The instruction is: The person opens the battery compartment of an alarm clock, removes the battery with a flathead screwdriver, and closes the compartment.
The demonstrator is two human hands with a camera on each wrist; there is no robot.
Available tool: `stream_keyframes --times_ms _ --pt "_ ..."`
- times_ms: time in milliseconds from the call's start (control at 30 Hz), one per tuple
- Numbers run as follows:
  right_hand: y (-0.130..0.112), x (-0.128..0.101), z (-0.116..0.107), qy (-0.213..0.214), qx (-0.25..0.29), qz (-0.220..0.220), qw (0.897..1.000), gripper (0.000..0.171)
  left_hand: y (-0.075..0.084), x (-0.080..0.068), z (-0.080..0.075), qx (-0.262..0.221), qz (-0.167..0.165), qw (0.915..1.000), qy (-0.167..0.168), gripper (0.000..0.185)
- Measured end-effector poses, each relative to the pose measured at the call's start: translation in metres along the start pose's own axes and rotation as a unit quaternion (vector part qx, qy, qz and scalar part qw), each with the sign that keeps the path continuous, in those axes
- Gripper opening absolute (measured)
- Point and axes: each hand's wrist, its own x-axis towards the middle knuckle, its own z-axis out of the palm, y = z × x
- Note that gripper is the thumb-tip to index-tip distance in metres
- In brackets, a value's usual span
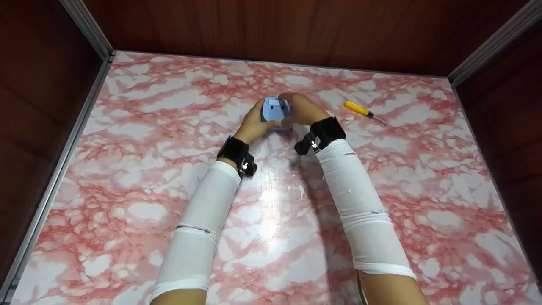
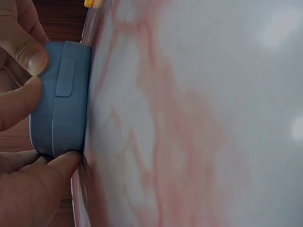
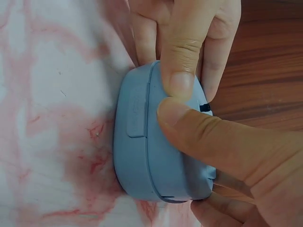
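Gripping the blue case [image 1: 275, 113] from opposite sides on the marbled tabletop [image 1: 139, 169], the left hand [image 1: 254, 123] and right hand [image 1: 306, 111] could let it skid if one presses harder than the other.

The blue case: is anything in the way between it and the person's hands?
Nothing visible is: the left hand and right hand both touch the blue case directly. The yellow-handled screwdriver lies off beyond the right hand, not between.
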Motion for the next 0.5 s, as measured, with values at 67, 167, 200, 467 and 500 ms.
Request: stream_keyframes --times_ms 67,167,200,467,500 --pt "0.0005 -0.0007 0.0004 0.001 0.0 0.003 1.0 0.073 0.0002 -0.0005 0.0 -0.003 0.002 1.0 0.001 0.092" --pt "0.0032 -0.0036 0.0009 0.004 -0.002 0.0 1.0 0.08 0.0005 -0.0016 0.0011 -0.004 0.0 1.0 0.0 0.09" --pt "0.0045 -0.0044 0.0008 0.003 -0.005 -0.002 1.0 0.081 0.0008 -0.0017 0.0014 -0.004 -0.001 1.0 -0.001 0.089" --pt "0.005 -0.0027 0.0026 0.074 -0.024 -0.041 0.996 0.043 -0.0001 0.0004 0.0003 -0.022 0.001 0.9997 -0.003 0.084" --pt "0.0046 -0.0015 0.004 0.093 -0.032 -0.047 0.994 0.036 0.0001 0.0006 0.0 -0.018 0.001 0.9998 -0.002 0.083"
